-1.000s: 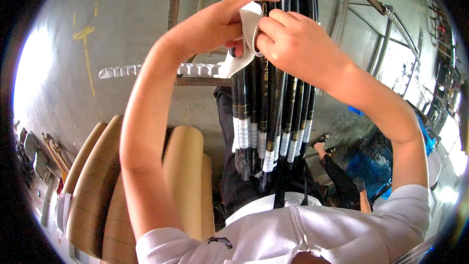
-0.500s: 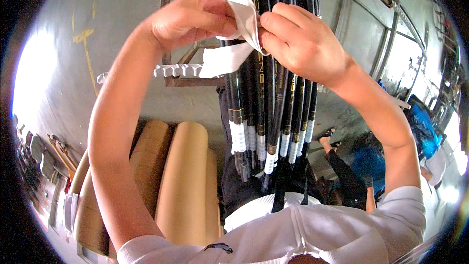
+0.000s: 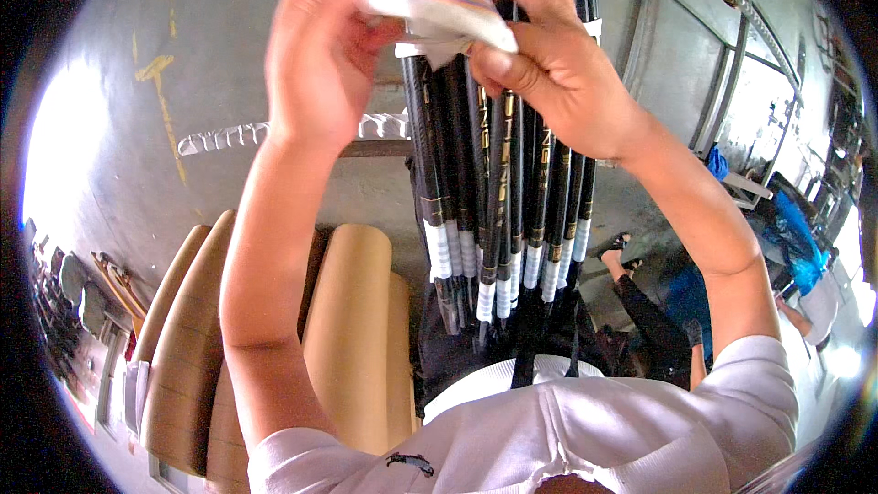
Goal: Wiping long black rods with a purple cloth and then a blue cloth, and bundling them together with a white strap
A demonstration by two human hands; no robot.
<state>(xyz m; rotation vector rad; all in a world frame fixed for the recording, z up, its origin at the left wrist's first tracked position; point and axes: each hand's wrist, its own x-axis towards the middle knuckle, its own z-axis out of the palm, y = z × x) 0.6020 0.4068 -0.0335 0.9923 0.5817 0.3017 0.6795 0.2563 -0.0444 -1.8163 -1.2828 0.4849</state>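
A bundle of long black rods (image 3: 439,128) with gold markings and white-wrapped ends runs toward me from the top of the view. Above it, a folded white cloth strip (image 3: 439,14) with thin coloured lines along one edge stretches between my hands. My right hand (image 3: 567,73) pinches its right end between thumb and fingers. At the strip's other end, my left hand (image 3: 320,64) is closed on the cloth, its fingertips smeared by motion. A white band (image 3: 593,29) shows at the bundle's right side, level with the cloth.
Large brown rolls (image 3: 347,329) stand at the lower left. Behind my left wrist extends a pale notched bar (image 3: 224,139) on a metal frame. Another person's leg (image 3: 640,302) shows at the lower right, near blue plastic bags (image 3: 800,238). A metal rack (image 3: 732,64) stands at the upper right.
My left hand has turned upward and its stretched fingers have closed on the cloth. The strip, hanging loosely before, is now drawn more level between my hands. My right hand has turned, showing its thumb.
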